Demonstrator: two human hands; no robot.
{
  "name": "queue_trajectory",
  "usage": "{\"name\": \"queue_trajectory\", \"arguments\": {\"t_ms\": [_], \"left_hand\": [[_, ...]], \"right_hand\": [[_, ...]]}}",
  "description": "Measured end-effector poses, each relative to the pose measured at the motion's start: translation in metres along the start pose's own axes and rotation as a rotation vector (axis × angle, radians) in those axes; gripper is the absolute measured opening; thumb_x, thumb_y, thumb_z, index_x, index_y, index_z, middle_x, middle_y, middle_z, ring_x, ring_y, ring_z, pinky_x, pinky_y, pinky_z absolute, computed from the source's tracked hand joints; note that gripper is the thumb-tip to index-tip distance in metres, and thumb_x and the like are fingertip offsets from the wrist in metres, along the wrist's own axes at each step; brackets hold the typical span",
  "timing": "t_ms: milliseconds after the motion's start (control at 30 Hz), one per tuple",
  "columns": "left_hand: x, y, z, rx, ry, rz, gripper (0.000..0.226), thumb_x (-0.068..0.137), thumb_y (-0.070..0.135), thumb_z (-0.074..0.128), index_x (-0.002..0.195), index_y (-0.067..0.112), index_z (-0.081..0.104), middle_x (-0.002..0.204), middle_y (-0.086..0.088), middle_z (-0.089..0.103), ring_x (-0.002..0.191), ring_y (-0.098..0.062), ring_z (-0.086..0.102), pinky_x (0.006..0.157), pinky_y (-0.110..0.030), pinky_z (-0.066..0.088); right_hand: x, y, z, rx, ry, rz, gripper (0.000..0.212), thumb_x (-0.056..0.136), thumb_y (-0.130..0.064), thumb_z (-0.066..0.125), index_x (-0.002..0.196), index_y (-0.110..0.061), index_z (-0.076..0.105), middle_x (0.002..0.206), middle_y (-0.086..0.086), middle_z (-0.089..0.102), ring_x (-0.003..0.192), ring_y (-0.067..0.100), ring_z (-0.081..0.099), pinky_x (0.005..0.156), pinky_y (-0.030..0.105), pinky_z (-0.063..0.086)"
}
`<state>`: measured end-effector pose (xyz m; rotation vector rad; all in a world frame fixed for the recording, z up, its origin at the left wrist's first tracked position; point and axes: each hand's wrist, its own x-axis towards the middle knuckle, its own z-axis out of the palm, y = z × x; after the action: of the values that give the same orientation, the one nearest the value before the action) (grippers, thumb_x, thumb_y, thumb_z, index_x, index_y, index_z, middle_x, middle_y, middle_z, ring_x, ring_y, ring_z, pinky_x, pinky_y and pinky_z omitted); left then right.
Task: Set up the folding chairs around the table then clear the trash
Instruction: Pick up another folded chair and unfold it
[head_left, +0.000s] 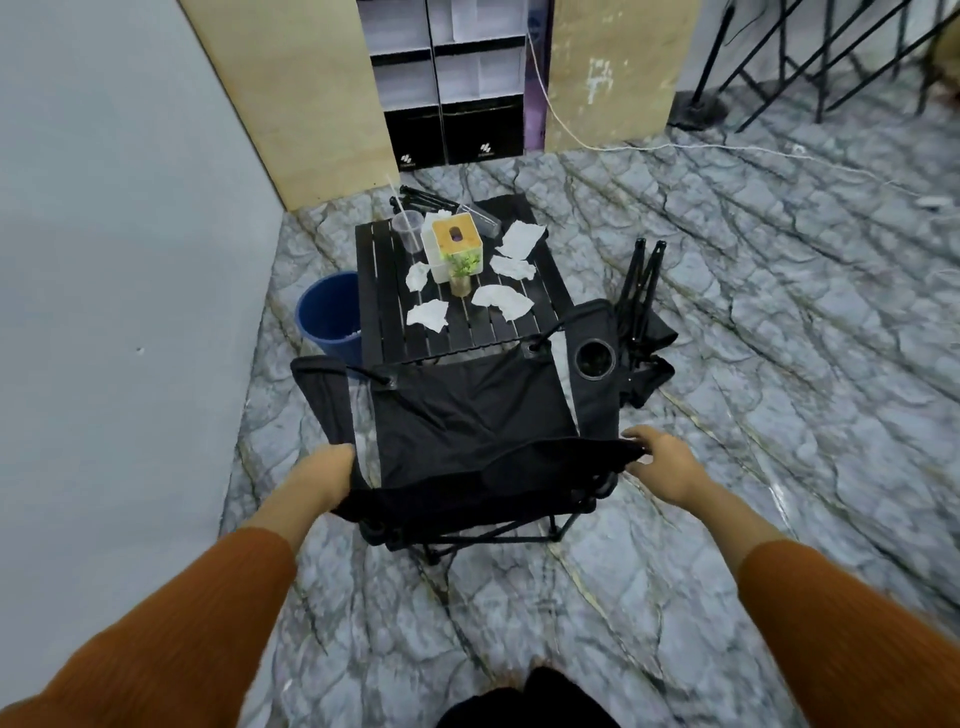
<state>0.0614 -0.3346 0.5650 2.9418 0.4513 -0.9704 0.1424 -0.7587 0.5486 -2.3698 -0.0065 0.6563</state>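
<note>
An unfolded black fabric folding chair (467, 421) stands right in front of me, its front against the near edge of the low black slatted table (387, 317). My left hand (324, 478) grips the left end of the chair's backrest top. My right hand (662, 460) holds the right end with curled fingers. Several crumpled white tissues (501, 300) lie on the table, beside a clear plastic cup with a straw (407, 231). A second chair (644, 317) rests folded on the floor to the table's right. More black folded frame parts (423, 197) lie behind the table.
A blue bin (330, 312) stands at the table's left, near the grey wall. A tissue box (453, 244) and a small potted plant (460, 273) sit mid-table. Shelving and wooden panels stand behind; a white cord crosses the marble floor at the back right, near black metal stands.
</note>
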Motion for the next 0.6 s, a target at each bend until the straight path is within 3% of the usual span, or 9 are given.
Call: {"name": "queue_trajectory", "arguments": {"t_ms": [100, 200, 300, 467, 600], "left_hand": [[0.007, 0.05, -0.026, -0.074, 0.084, 0.096, 0.039, 0.088, 0.001, 0.044, 0.125, 0.005, 0.05, 0.126, -0.02, 0.056, 0.113, -0.037, 0.057, 0.09, -0.043, 0.05], [0.009, 0.116, -0.045, -0.146, 0.144, 0.221, 0.035, 0.093, 0.01, 0.041, 0.126, 0.007, 0.05, 0.128, -0.019, 0.056, 0.114, -0.037, 0.056, 0.092, -0.045, 0.049], [0.004, 0.186, -0.059, -0.176, 0.176, 0.36, 0.034, 0.098, 0.02, 0.04, 0.128, 0.008, 0.051, 0.13, -0.017, 0.057, 0.118, -0.037, 0.054, 0.096, -0.045, 0.047], [-0.016, 0.292, -0.079, -0.123, 0.223, 0.583, 0.035, 0.098, 0.03, 0.045, 0.125, 0.009, 0.052, 0.131, -0.016, 0.057, 0.119, -0.038, 0.054, 0.096, -0.045, 0.046], [-0.02, 0.361, -0.091, -0.052, 0.184, 0.693, 0.049, 0.098, 0.035, 0.046, 0.14, 0.009, 0.041, 0.147, -0.014, 0.043, 0.134, -0.034, 0.041, 0.109, -0.046, 0.037]], "right_hand": [[-0.01, -0.008, -0.01, 0.11, 0.034, 0.037, 0.043, 0.091, -0.006, 0.056, 0.133, -0.011, 0.049, 0.135, 0.015, 0.054, 0.127, 0.031, 0.048, 0.099, 0.038, 0.043], [-0.021, -0.012, -0.02, 0.139, 0.119, 0.064, 0.043, 0.095, -0.019, 0.054, 0.136, -0.011, 0.047, 0.137, 0.015, 0.052, 0.121, 0.031, 0.052, 0.089, 0.033, 0.042], [-0.032, -0.004, -0.034, 0.087, 0.218, 0.102, 0.047, 0.097, -0.03, 0.051, 0.139, -0.012, 0.042, 0.137, 0.016, 0.052, 0.12, 0.034, 0.054, 0.095, 0.041, 0.047], [-0.048, 0.026, -0.062, -0.1, 0.349, 0.138, 0.054, 0.095, -0.041, 0.049, 0.141, -0.014, 0.038, 0.144, 0.014, 0.044, 0.132, 0.033, 0.039, 0.105, 0.048, 0.039], [-0.048, 0.058, -0.092, -0.144, 0.4, 0.18, 0.058, 0.095, -0.043, 0.047, 0.144, -0.013, 0.034, 0.148, 0.013, 0.039, 0.136, 0.031, 0.035, 0.11, 0.049, 0.033]]}}
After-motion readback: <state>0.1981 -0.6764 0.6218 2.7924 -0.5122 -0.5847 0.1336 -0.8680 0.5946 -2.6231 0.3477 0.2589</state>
